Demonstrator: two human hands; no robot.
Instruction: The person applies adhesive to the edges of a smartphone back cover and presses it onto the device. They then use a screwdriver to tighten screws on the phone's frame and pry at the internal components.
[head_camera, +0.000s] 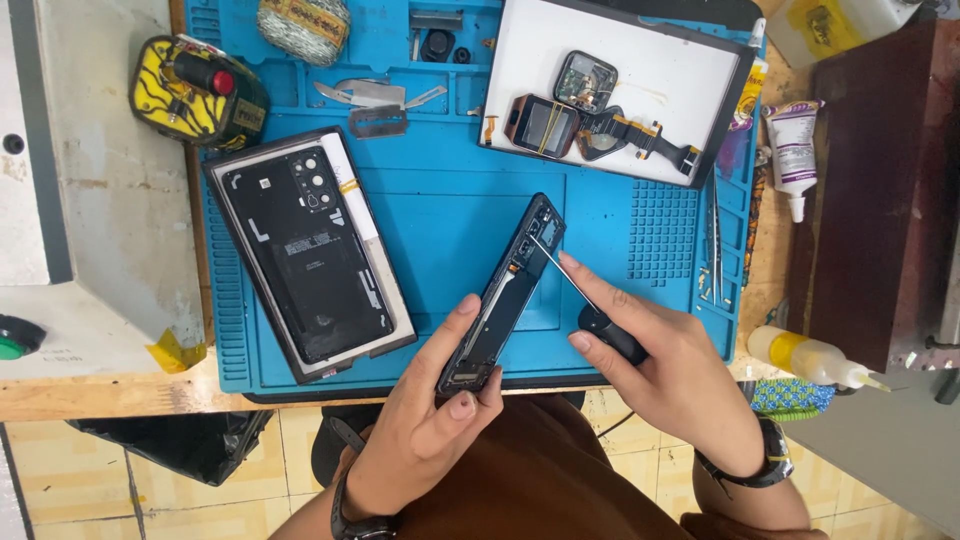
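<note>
Head view, left hand: the left hand (425, 420) is closed around the lower end of an opened phone body (503, 295), thumb on one long edge, fingers on the other.
Head view, phone body: it is tilted on edge over the blue repair mat (450, 215), its lower end in the left hand, its upper end pointing up and to the right near the mat's middle.
Head view, right hand: the right hand (665, 365) is curled around the black handle of a small screwdriver (580, 295), index finger laid along the thin shaft.
Head view, screwdriver tip: it touches the upper end of the phone body, at the camera corner.
Head view, left of the phone body: a phone back cover (308, 252), black inside with camera cut-outs, lies flat on the mat, well apart from the hands.
Head view, top right: a white tray (690, 70) holds a disassembled smartwatch (560, 115) with a flex cable.
Head view, top of mat: metal blades (378, 100) lie in a compartment.
Head view, bench: the wooden bench (100, 395) carries the mat; a yellow-and-black device (195, 90) sits at upper left, a white tube (795, 150) and a squeeze bottle (810, 358) at the right.
Head view, wrists: both wear a dark watch or band.
</note>
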